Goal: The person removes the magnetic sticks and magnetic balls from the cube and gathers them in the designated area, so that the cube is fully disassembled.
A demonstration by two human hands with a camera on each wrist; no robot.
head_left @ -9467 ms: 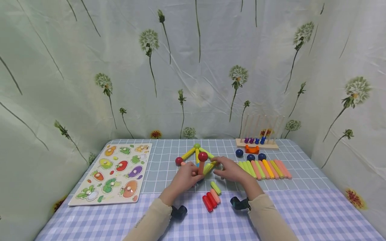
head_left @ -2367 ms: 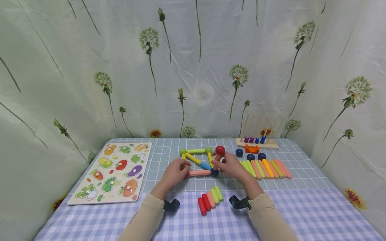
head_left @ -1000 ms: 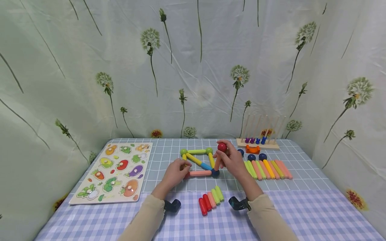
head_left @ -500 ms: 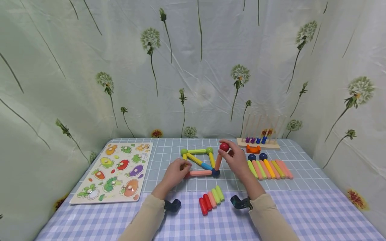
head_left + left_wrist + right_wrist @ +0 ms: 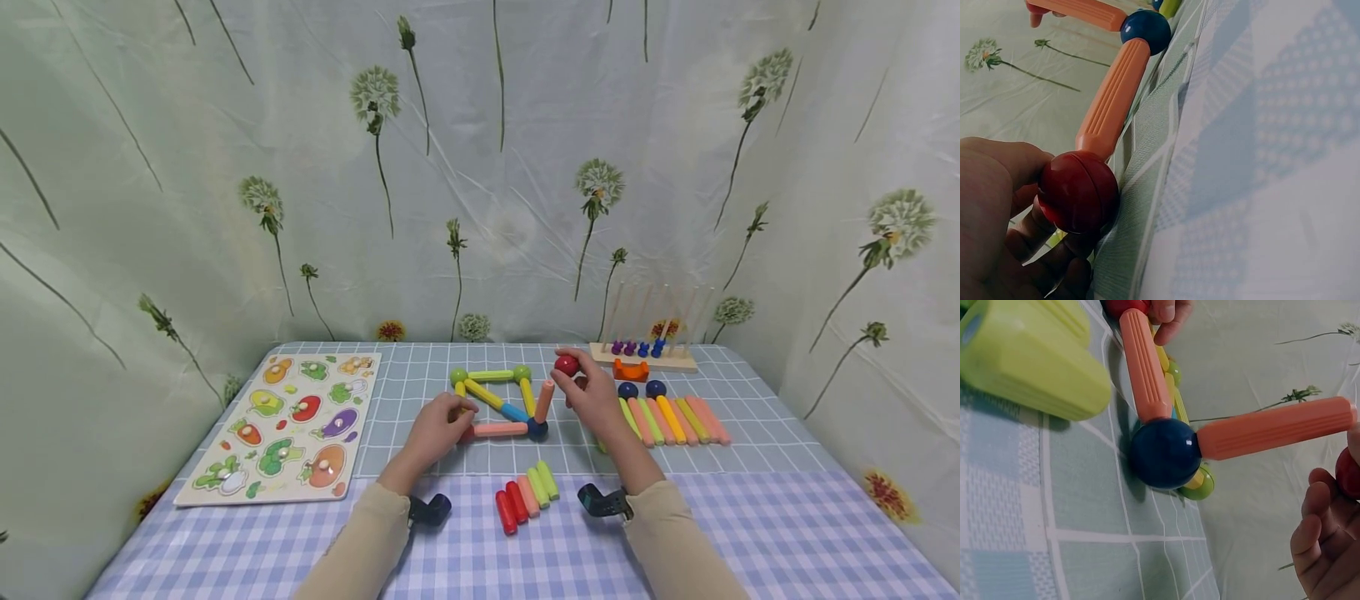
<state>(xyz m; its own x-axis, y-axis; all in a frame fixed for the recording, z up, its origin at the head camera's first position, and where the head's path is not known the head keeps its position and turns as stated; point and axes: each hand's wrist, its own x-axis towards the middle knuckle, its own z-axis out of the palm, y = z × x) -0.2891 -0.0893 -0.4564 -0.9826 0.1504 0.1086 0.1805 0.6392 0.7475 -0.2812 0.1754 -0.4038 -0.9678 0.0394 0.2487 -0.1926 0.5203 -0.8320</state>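
A frame of toy building rods and balls lies on the cloth. Its near edge is a salmon rod (image 5: pixel 500 430) between a dark blue ball (image 5: pixel 537 429) and a red ball (image 5: pixel 1079 192). My left hand (image 5: pixel 437 429) holds that red ball between thumb and fingers. From the blue ball a second salmon rod (image 5: pixel 544 402) stands up, leaning slightly right, its top bare. Just right of that top, my right hand (image 5: pixel 596 400) pinches another red ball (image 5: pixel 567 365), apart from the rod. Two green balls (image 5: pixel 522 373) mark the far corners; a yellow-and-blue diagonal (image 5: pixel 483 394) crosses the frame.
Several short rods (image 5: pixel 527 496) lie in front of the frame. To the right are a row of longer rods (image 5: pixel 675 421), dark blue balls (image 5: pixel 656 389), an orange piece (image 5: pixel 631 371) and a peg stand (image 5: pixel 682 362). A vegetable puzzle board (image 5: pixel 352 475) lies left.
The structure was turned and now lies flatter, with my left hand at its near left corner. In the last second my right hand pulled the red ball off the upright rod, moving right.
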